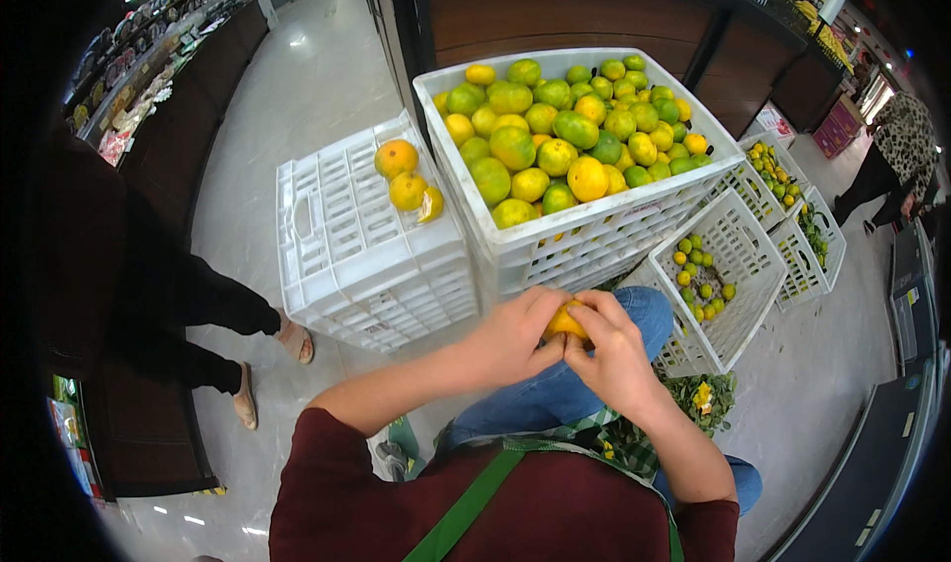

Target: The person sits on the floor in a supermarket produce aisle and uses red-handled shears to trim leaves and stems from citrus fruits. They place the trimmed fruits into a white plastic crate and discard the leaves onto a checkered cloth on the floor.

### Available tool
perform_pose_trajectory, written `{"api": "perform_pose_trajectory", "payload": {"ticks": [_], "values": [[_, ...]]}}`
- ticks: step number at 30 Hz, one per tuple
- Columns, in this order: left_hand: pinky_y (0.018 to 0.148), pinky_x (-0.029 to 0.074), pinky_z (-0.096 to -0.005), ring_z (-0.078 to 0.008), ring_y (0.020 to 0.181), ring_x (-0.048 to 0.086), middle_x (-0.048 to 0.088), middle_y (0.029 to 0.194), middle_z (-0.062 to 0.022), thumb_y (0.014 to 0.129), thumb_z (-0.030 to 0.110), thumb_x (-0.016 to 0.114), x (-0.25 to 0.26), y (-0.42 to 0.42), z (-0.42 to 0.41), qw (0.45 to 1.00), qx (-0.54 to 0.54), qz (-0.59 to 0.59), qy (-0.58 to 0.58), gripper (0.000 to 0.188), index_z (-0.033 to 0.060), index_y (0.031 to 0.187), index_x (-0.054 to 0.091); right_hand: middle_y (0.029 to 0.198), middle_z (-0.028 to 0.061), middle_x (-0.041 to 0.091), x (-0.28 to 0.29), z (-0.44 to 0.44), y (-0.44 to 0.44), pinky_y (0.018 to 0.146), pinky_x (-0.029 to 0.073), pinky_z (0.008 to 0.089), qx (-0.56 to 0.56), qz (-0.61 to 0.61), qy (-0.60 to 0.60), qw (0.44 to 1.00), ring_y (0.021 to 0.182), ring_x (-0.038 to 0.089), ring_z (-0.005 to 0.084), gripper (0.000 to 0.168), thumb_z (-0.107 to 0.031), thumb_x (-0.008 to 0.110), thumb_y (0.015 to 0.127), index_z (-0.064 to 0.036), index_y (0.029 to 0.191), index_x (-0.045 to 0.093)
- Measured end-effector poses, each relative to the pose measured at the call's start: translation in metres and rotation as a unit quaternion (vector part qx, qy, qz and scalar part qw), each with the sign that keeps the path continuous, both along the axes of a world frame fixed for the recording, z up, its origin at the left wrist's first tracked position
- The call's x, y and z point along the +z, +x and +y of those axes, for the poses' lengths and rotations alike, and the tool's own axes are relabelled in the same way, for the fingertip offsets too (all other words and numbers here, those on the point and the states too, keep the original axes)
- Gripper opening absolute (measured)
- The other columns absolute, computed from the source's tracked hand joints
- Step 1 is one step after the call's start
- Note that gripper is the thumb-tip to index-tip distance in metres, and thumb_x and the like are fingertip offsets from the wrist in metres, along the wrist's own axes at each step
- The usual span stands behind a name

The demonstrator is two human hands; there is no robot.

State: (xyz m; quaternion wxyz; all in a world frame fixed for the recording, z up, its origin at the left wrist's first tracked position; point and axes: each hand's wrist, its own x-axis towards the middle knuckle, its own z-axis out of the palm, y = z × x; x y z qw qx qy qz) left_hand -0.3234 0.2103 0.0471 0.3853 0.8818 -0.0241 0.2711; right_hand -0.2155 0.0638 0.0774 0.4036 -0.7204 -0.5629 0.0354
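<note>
Both my hands meet over my knee around a yellow-orange citrus fruit (pixel 566 323). My left hand (pixel 516 335) grips it from the left and my right hand (pixel 611 346) from the right, with fingertips and thumbs pressed on it; its underside is hidden. Just beyond stands a white plastic crate (pixel 513 244) heaped with green and yellow citrus fruits (pixel 553 127). On the upturned-looking white crate (pixel 327 213) to its left lie an orange citrus fruit (pixel 396 159), a yellower one (pixel 407 191) and a partly peeled piece (pixel 430 204).
A white crate (pixel 739 339) at the right holds some small green fruits; more fruit crates (pixel 806 283) stand behind it. Leafy cuttings (pixel 713 406) lie beside my leg. One person in black trousers (pixel 223 302) stands at the left, another person (pixel 895 146) far right.
</note>
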Motion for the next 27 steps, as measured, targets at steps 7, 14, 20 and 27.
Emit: {"api": "perform_pose_trajectory", "payload": {"ticks": [7,14,20,27], "values": [[0.082,0.051,-0.0446,-0.0429,0.100,0.057,0.055,0.113,-0.0232,0.081,0.012,0.069,-0.007,-0.004,-0.009,1.000,-0.006,0.018,-0.008,0.054,-0.0010,0.128,0.045,0.113,0.0219,0.060,0.002,-0.006,-0.002,0.080,0.055,0.0417,-0.014,0.052,-0.031,0.998,0.095,0.064,0.0410,0.033,0.002,0.066,0.076,0.004,0.108,0.063],[0.087,0.049,-0.0444,-0.0429,0.103,0.054,0.051,0.116,-0.0241,0.084,0.011,0.064,-0.010,-0.010,-0.007,0.998,-0.006,0.051,-0.036,0.050,-0.0010,0.129,0.044,0.116,0.0197,0.060,-0.006,-0.001,-0.013,0.079,0.055,0.0373,-0.037,0.111,-0.023,0.993,0.098,0.064,0.0355,0.031,0.002,0.065,0.078,0.005,0.109,0.063],[0.090,0.046,-0.0442,-0.0418,0.102,0.054,0.051,0.112,-0.0239,0.086,0.006,0.057,-0.009,-0.004,-0.018,0.998,-0.005,0.032,-0.056,0.043,-0.0005,0.127,0.045,0.115,0.0143,0.063,0.001,-0.010,-0.003,0.069,0.056,0.0301,-0.027,0.135,-0.034,0.990,0.095,0.066,0.0242,0.029,-0.002,0.067,0.079,0.006,0.107,0.064],[0.093,0.044,-0.0442,-0.0422,0.104,0.052,0.050,0.114,-0.0247,0.087,0.004,0.048,0.001,0.034,-0.045,0.993,-0.104,0.000,-0.052,0.040,-0.0024,0.127,0.044,0.100,0.0187,0.067,0.009,-0.053,0.011,0.084,0.052,0.0384,-0.106,0.131,0.038,0.985,0.092,0.066,0.0327,0.029,-0.007,0.069,0.075,0.002,0.103,0.068]]}}
